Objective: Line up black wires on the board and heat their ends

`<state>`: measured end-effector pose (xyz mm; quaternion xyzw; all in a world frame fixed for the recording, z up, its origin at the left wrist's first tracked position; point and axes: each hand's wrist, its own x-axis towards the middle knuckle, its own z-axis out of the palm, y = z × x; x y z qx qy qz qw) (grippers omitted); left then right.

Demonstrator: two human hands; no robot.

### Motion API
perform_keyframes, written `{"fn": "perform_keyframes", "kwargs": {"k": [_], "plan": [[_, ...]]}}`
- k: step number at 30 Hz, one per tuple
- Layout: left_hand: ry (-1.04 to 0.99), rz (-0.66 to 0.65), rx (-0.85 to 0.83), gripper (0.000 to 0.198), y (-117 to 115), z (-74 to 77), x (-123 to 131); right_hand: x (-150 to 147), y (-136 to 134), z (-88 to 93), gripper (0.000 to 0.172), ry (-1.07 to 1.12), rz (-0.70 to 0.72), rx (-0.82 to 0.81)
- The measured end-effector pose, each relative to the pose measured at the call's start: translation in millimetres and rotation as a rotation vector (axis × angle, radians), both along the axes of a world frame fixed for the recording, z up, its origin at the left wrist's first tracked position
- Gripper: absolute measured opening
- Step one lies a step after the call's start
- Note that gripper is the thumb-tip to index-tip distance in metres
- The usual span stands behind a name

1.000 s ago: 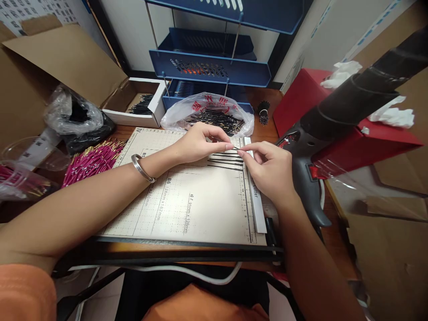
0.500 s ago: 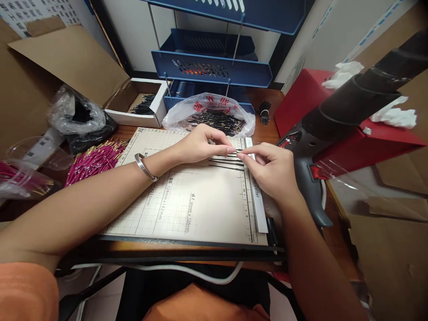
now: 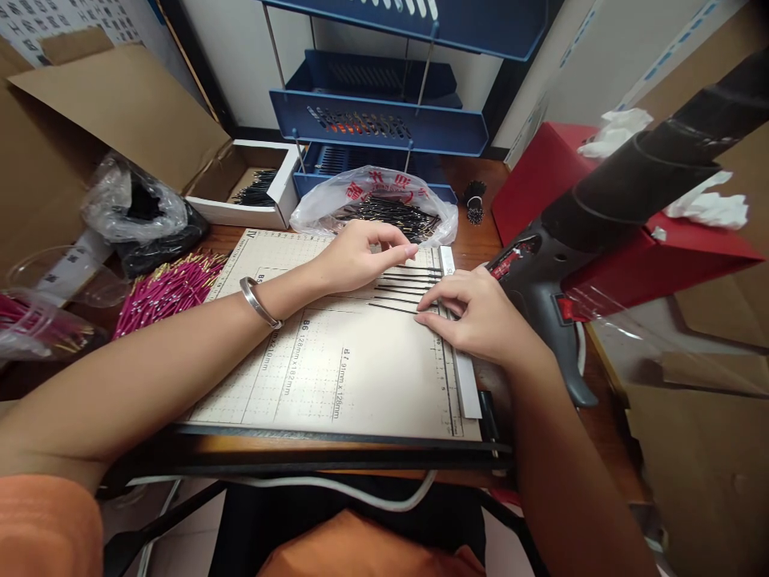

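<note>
The right hand [image 3: 481, 316] has dropped from the left hand [image 3: 354, 260], fingers flat on 5 thin black wires [image 3: 396, 290]; left fingertips pinched, contents unclear.

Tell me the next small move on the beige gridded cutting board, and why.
Probably slide the lowest thin black wire right, against the white ruler strip: it sits further left than the wires above, slightly slanted, with fingertips of the right hand on its end.

Pink pins [image 3: 168, 288], perhaps; blue trays [image 3: 378, 120]
</note>
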<state>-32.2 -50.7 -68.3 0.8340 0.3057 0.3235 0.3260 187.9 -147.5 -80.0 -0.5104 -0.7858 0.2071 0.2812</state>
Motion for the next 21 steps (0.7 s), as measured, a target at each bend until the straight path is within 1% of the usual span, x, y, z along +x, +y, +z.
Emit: {"fn": "perform_keyframes", "kwargs": {"k": [5,8,13,17,21], "plan": [[0.095,0.03,0.143,0.026,2,-6.0,1,3,0,1.5,0.007,-0.025,0.009,-0.005],[0.156,0.023,0.174,0.019,4,-8.2,1,4,1,1.1,0.008,-0.041,-0.008,0.0],[0.233,0.001,0.189,0.024,6,-11.4,-1,5,3,-1.4,0.01,-0.042,-0.134,0.034],[0.327,-0.029,0.186,0.027,5,-11.3,-2,4,4,-4.4,0.011,-0.034,-0.242,0.015],[0.354,-0.07,0.176,0.031,6,-10.1,-2,1,4,-7.4,0.013,-0.002,-0.314,0.005]]}}
